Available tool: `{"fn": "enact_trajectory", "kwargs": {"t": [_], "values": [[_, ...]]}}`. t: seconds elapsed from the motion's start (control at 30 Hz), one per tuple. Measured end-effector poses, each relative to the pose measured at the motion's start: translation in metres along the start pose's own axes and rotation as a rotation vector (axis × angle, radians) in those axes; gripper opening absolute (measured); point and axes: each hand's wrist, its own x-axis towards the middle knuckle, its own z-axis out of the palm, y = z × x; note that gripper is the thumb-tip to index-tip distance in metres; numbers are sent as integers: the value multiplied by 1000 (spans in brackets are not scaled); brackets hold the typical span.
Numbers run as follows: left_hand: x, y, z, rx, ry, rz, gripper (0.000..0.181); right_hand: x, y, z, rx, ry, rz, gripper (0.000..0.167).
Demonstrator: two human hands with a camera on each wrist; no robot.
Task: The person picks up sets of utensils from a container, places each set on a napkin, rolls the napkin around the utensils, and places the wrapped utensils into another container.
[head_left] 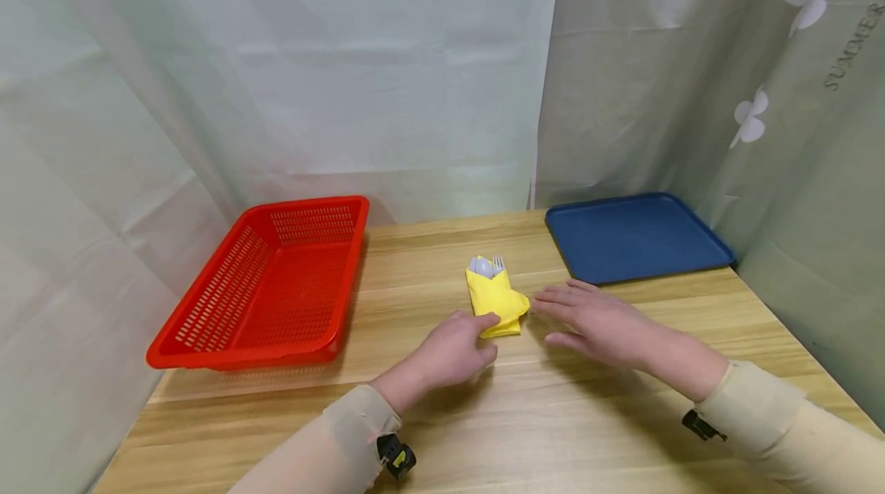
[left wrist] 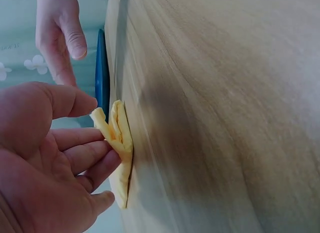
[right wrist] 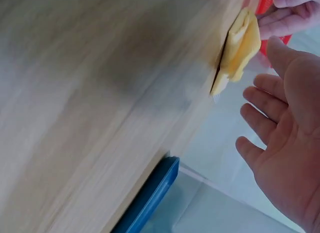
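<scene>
Near the middle of the table in the head view lies a folded yellow napkin [head_left: 494, 296]. A light-coloured fork [head_left: 498, 265], a spoon [head_left: 484, 268] and a third utensil, partly hidden, poke out of its top. My left hand [head_left: 452, 349] reaches the napkin's lower left part with the index finger extended over it. In the left wrist view its fingers are loosely bent beside a raised yellow fold, and the thumb tip is close to that fold. My right hand [head_left: 601, 325] hovers just right of the napkin, fingers extended and relaxed, holding nothing.
A red perforated plastic basket [head_left: 348, 279] stands on the left of the wooden table [head_left: 539, 432]. On the far right lies a blue tray [head_left: 632, 237]. Pale curtains [head_left: 387, 79] hang behind and at both sides of the table.
</scene>
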Motion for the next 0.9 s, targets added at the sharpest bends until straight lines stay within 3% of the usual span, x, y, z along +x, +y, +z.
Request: {"fn": "enact_trajectory", "kwargs": {"t": [0.17, 0.43, 0.9], "values": [[1, 3, 2, 41, 2, 8, 50, 2, -8, 5, -38, -12, -44, 61], [1, 8, 5, 139, -1, 29, 50, 5, -17, 17, 2, -113, -50, 70], [-1, 10, 7, 294, 2, 89, 55, 8, -19, 20, -8, -125, -69, 63]]}}
